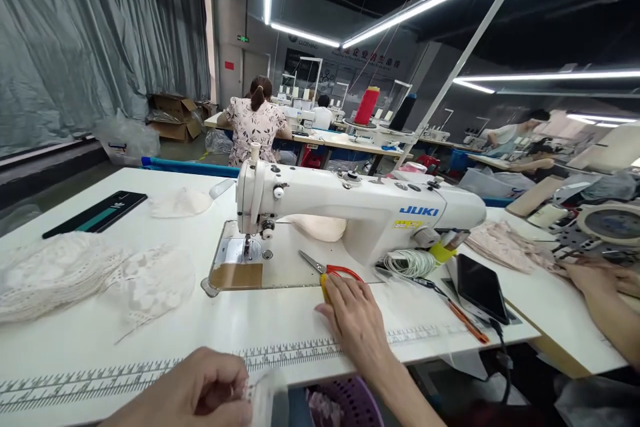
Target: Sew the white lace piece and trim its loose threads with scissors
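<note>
My right hand (pixel 356 312) lies on the table edge of the sewing machine bed, fingers closed over the handles of a pair of scissors (pixel 314 263) with orange and yellow grips. Their blades point left, toward the needle. Low in the view, my left hand (pixel 213 383) pinches a white lace piece (pixel 263 400) at the table's front edge; part of it is out of the picture. The white sewing machine (pixel 320 197) stands just beyond my hands. Left of it are a single lace piece (pixel 155 280) and a stack of lace pieces (pixel 50 273).
A ruler strip (pixel 290 352) runs along the table front. At right lie a white cord coil (pixel 410 262), a phone (pixel 481 287) and an orange-handled tool (pixel 467 320). A purple basket (pixel 357 400) sits below. A co-worker's hands (pixel 600 287) are at far right.
</note>
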`<state>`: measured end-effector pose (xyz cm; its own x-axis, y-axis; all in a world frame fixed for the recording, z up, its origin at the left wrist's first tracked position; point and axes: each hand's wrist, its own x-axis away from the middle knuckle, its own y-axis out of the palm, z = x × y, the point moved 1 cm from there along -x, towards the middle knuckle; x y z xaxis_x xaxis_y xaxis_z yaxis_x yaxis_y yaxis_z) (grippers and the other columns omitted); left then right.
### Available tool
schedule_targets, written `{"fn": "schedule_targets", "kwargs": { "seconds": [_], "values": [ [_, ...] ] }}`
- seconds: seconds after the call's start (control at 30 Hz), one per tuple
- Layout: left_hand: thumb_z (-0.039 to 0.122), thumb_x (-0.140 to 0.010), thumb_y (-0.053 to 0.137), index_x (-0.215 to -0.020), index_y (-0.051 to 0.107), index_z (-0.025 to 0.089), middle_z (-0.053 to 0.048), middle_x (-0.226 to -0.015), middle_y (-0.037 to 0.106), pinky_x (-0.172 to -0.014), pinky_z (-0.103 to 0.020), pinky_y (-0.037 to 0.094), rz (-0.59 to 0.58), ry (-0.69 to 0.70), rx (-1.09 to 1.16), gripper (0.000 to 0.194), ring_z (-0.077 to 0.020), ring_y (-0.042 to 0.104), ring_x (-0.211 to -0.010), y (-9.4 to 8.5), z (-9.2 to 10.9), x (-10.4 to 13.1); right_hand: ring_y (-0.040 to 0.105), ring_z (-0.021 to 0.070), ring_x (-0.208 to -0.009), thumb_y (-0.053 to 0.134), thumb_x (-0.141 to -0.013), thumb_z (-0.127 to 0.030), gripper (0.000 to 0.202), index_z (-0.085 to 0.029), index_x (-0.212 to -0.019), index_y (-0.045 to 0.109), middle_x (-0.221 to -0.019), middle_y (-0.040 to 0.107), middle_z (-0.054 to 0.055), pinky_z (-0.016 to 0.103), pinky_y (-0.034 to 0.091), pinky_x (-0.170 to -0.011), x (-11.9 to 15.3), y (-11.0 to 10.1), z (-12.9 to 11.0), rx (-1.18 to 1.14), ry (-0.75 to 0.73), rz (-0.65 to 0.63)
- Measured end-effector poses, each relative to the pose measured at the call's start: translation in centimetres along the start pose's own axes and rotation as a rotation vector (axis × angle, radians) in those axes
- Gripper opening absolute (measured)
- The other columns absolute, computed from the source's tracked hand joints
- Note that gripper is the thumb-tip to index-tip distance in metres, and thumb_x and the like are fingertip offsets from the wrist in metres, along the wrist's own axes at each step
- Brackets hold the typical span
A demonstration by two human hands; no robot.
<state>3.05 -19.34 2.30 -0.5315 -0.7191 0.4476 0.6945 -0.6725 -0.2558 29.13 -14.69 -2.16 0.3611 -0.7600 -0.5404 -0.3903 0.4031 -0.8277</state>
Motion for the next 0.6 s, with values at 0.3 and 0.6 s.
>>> {"fn": "schedule_targets", "kwargs": {
  "seconds": [0.3,0.6],
  "values": [
    [0.063,-0.069,0.066,-0.066,0.049,0.02,0.007,-0.058,0.042,-0.047,-0.021,0.036,0.225,0.183,0.134,0.046,-0.0114,0.045,-0.051,-5.2,-0.2,-4.9,0.054,0.0107,-0.06,0.064,-0.087,-0.044,0.03,-0.017,-0.1,0.061,-0.068,0.056,-0.004,0.017,0.04,-0.052,-5.0,2.2,-3.1,-0.795,0.173,-0.512],
    [0.042,-0.079,0.053,-0.062,0.038,0.024,0.001,-0.035,0.058,-0.033,-0.019,0.032,0.316,-0.058,0.091,0.028,-0.0167,0.058,-0.032,-7.8,-1.9,-12.0,0.056,0.0246,-0.094,0.049,-0.089,-0.006,0.015,-0.016,-0.093,0.06,-0.1,0.062,0.012,0.039,0.043,-0.084,-10.9,4.5,-4.1,-0.216,0.035,-0.22]
  ]
}}
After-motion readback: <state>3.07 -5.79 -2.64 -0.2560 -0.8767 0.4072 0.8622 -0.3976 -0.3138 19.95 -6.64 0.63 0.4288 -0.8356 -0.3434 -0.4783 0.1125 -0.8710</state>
